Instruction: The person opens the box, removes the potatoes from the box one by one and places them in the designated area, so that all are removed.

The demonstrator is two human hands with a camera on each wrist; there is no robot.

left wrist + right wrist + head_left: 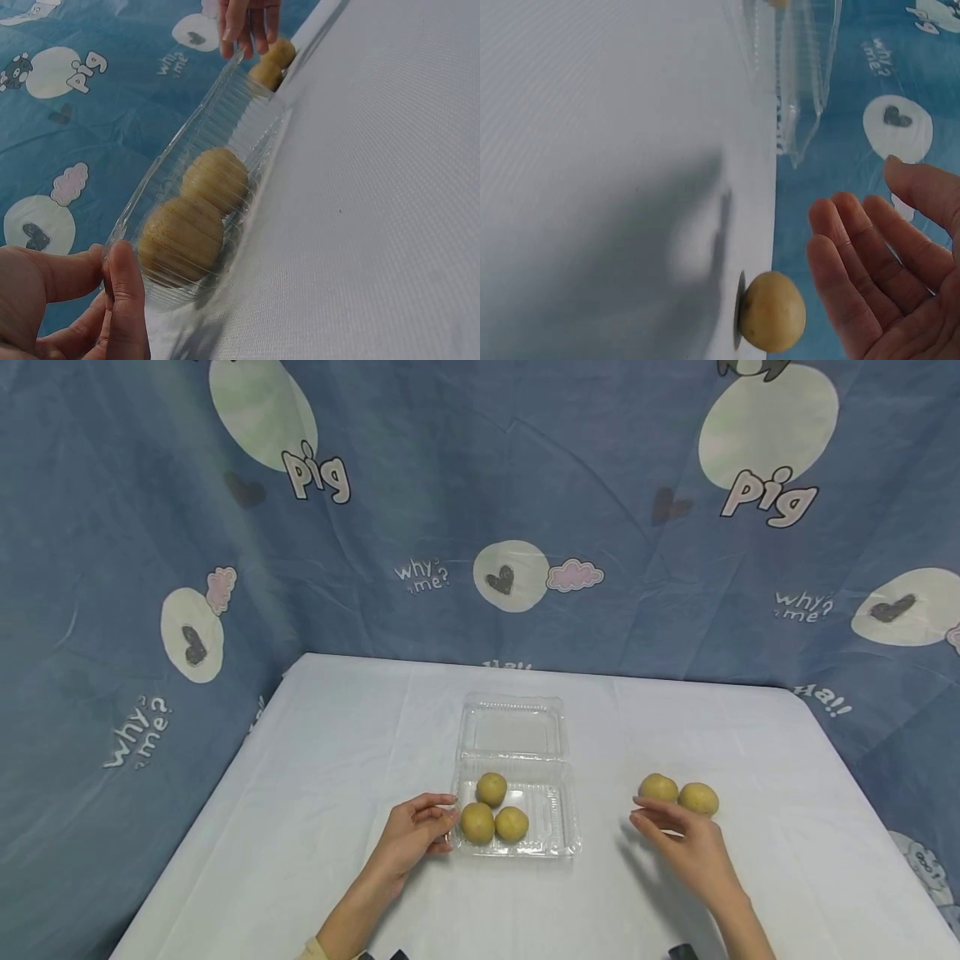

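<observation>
A clear plastic clamshell container point(552, 810) stands with its lid point(513, 727) folded back, away from me. Three round, yellow-brown potatoes point(477, 823) lie in the left part of its base. My left hand point(417, 831) pinches the container's left rim between thumb and fingers, as the left wrist view shows up close point(112, 300). To the right, two more potatoes point(699, 798) sit side by side on the table. My right hand point(686, 843) hovers just in front of this pair, fingers relaxed and nothing in its grasp; one potato point(772, 312) shows beside it in the right wrist view.
A white cloth covers the table point(360, 727). Behind it and along its left side hangs a blue printed curtain point(420, 468). White table surface lies between the container and the two loose potatoes.
</observation>
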